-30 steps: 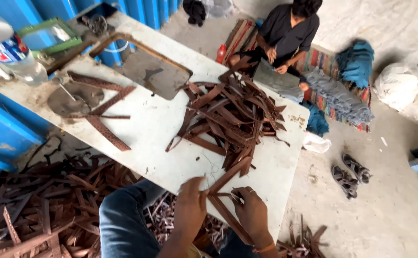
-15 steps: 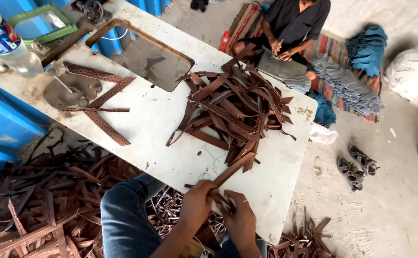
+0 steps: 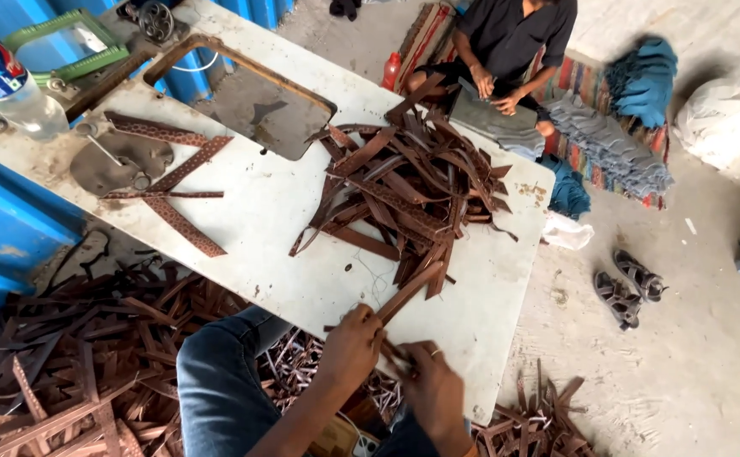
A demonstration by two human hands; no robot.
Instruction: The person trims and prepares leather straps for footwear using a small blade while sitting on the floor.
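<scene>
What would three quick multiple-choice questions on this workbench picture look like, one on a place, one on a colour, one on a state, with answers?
1. Where does the big heap of brown strips lie?
A. On the white table top
B. On the striped mat
C. In the table's cut-out opening

2. What colour is the frame at the table's far left corner?
A. Red
B. Green
C. Yellow

3. What are the person's two hands doing?
A. Resting flat and empty
B. Both on the plastic bottle
C. Pinching a brown strip at the near table edge

Answers:
1 A: the heap sits on the white table, right of the opening.
2 B: its bars are plainly green.
3 C: the left hand and right hand meet on the strip, which slants up toward the heap.
</scene>
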